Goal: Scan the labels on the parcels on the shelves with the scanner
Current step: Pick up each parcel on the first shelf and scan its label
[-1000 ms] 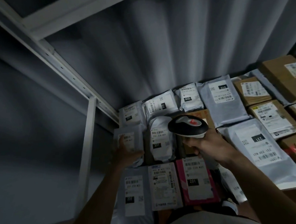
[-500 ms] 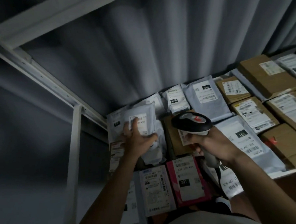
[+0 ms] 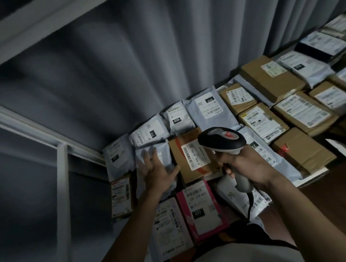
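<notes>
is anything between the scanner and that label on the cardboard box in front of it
Nothing visible. The scanner, gripped by the right hand, sits just right of the cardboard box's label. The left hand rests on the grey mailer alongside, off the label.

The white shelf (image 3: 310, 176) carries labelled grey mailers (image 3: 208, 111); brown cartons (image 3: 303, 154) lie alongside.

Left hand (image 3: 157, 172) flat, right grip (image 3: 248, 167) clenched

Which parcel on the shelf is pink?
The pink parcel in the front row, just below the left hand, with a white label marked 231. Its neighbours are grey or white bags and brown boxes.
</notes>
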